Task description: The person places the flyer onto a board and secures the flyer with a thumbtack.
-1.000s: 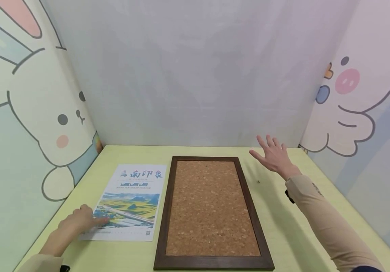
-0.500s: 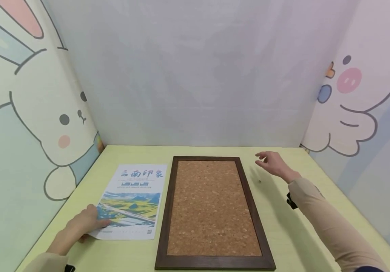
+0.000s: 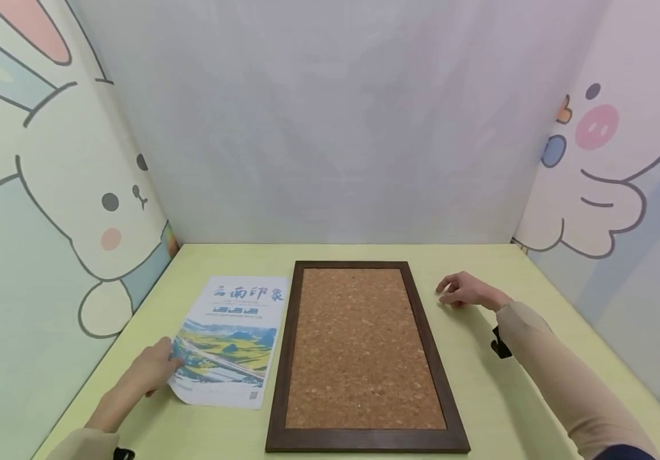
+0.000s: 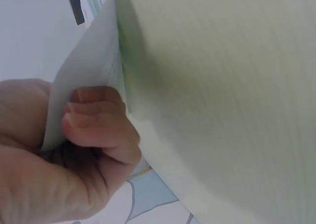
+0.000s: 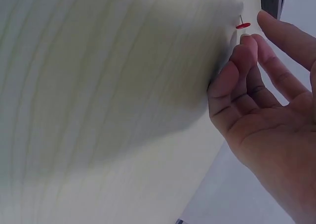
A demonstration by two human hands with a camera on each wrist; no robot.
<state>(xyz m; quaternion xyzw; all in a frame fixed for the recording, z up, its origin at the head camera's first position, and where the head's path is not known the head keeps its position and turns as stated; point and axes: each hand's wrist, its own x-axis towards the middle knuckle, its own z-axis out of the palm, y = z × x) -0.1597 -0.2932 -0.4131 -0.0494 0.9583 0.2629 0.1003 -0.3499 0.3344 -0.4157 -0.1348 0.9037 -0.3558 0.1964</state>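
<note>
At the poster's lower left corner, my left hand pinches the paper between thumb and fingers, and that corner is bent up from the table. The left wrist view shows the sheet's white back running between thumb and curled fingers. A thumbtack with a flat red head lies point up on the table. My right hand is beside it, index fingertip and thumb spread apart close to the tack, the other fingers loosely bent. In the head view the right hand covers the tack.
A corkboard with a dark wooden frame lies flat between the hands, just right of the poster. The pale yellow table ends at a grey back wall and cartoon-printed side walls.
My right hand has come down from above, spread fingers drawing together, to the thumbtack on the table. The left hand has gone from lying over the poster's corner to gripping and raising it.
</note>
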